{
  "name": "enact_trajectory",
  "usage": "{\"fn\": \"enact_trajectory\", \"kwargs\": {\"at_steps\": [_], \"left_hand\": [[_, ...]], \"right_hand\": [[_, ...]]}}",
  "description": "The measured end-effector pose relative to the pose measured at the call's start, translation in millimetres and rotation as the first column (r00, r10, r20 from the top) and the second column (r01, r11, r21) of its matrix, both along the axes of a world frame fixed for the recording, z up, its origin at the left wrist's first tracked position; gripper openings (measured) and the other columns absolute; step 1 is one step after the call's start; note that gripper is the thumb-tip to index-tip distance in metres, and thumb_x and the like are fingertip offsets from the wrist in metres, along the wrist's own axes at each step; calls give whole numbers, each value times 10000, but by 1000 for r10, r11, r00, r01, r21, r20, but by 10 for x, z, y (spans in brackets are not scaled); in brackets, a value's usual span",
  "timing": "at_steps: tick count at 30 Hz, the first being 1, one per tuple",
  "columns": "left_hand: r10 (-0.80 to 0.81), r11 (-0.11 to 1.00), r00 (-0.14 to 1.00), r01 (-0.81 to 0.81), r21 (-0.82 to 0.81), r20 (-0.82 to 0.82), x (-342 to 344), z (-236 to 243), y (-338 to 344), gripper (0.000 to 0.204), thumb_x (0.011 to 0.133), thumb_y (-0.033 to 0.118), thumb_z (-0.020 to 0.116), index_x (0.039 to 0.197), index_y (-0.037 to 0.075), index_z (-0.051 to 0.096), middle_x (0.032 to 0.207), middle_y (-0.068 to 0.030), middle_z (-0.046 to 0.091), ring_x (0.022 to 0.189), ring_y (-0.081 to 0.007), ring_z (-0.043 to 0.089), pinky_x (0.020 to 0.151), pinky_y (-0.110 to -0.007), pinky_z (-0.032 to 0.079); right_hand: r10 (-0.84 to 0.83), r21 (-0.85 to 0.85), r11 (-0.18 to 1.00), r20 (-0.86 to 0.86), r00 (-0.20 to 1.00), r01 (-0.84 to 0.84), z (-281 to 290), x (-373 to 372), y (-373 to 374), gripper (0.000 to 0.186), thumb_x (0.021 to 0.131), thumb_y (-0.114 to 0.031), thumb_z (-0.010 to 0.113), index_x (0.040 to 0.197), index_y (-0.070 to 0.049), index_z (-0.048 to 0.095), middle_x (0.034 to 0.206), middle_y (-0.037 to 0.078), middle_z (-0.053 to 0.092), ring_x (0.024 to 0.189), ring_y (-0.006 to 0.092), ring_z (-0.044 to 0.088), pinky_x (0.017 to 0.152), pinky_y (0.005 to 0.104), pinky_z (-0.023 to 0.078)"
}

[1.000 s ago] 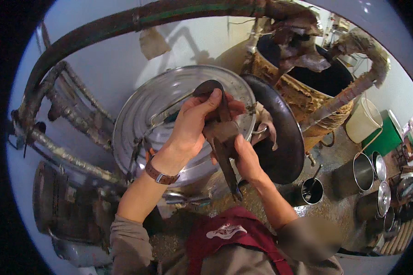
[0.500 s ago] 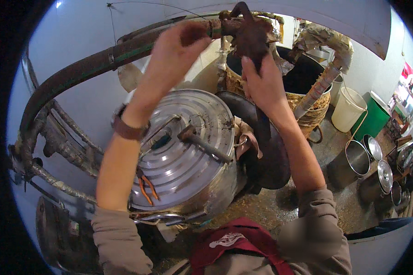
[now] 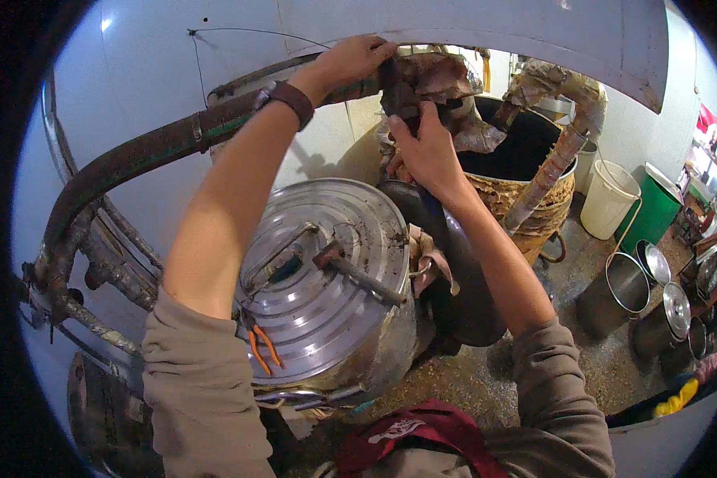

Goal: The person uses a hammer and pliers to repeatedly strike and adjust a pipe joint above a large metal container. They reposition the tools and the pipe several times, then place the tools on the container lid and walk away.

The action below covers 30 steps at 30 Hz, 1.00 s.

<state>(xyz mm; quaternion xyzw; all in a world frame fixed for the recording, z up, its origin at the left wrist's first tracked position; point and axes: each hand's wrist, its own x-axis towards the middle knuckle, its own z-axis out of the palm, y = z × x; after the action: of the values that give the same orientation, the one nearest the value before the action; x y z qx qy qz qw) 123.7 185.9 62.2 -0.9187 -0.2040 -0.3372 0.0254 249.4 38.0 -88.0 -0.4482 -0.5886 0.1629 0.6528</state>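
My left hand (image 3: 357, 65) reaches up to the pipe joint, fingers closed over the dark upper end of a rusty pipe wrench (image 3: 398, 94). Below it, my right hand (image 3: 432, 155) grips the same wrench, thumb and fingers around its body; the dark handle runs down beneath my wrist. The wrench sits at the end of a thick dark pipe (image 3: 155, 143), beside torn, stained wrapping (image 3: 446, 76). How the jaws meet the pipe is hidden by my hands. Under my arms, a hammer (image 3: 358, 275) and orange-handled pliers (image 3: 264, 349) lie on a ridged metal lid (image 3: 327, 319).
A large vat (image 3: 494, 187) with crusted brown sides stands behind, a wrapped pipe (image 3: 550, 175) slanting down past it. To the right are a cream bucket (image 3: 609, 199), a green bin (image 3: 649, 207) and several metal pots (image 3: 613, 287) on the wet floor. Something yellow (image 3: 677, 398) shows at lower right.
My left hand has moved from open beside the pipe onto the wrench's upper end. The wrench's hooked top has come down, and my right hand has shifted slightly left and lower.
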Motion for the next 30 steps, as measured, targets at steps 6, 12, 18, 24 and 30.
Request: {"fn": "enact_trajectory", "kwargs": {"at_steps": [6,12,18,24,30], "left_hand": [[104,993,994,-106,48,42,-42,-91,-99,504,1084,443,530,1340,38,685,1195,-243,753,1129,-443,706,1013,-517,533],[-58,998,766,43,39,640,-321,-1185,-1052,300,972,158,709,1207,-4,615,1042,-217,736,993,-367,736,859,-439,568],[158,5,666,737,-675,729,-113,-2030,-1625,383,1047,188,661,1372,37,525,1040,-81,679,834,-191,667,745,-377,606],[335,62,449,867,-495,828,277,-2024,-1714,265,1082,163,561,1320,72,490,889,-40,612,634,-138,565,539,-309,458],[392,357,320,812,-463,863,588,-2112,-1775,282,1073,163,570,1340,101,505,816,-7,592,573,-109,517,472,-285,373]], "right_hand": [[-217,145,970,157,963,194,85,0,104,402,1044,-263,656,1134,75,458,827,333,700,699,491,724,628,563,562],[-436,306,884,267,859,354,34,7,134,365,1043,-293,670,1108,61,608,847,283,731,765,412,756,695,498,575],[-237,100,970,162,958,223,122,26,26,381,1005,-305,727,1150,41,655,872,225,765,853,312,800,713,437,594],[-563,270,824,297,771,498,170,-17,-66,392,996,-353,726,1065,28,667,867,240,760,861,408,775,772,511,588],[-680,223,714,447,582,663,246,-109,-142,520,986,-496,693,1007,22,654,891,282,754,892,496,744,801,579,587]]}}
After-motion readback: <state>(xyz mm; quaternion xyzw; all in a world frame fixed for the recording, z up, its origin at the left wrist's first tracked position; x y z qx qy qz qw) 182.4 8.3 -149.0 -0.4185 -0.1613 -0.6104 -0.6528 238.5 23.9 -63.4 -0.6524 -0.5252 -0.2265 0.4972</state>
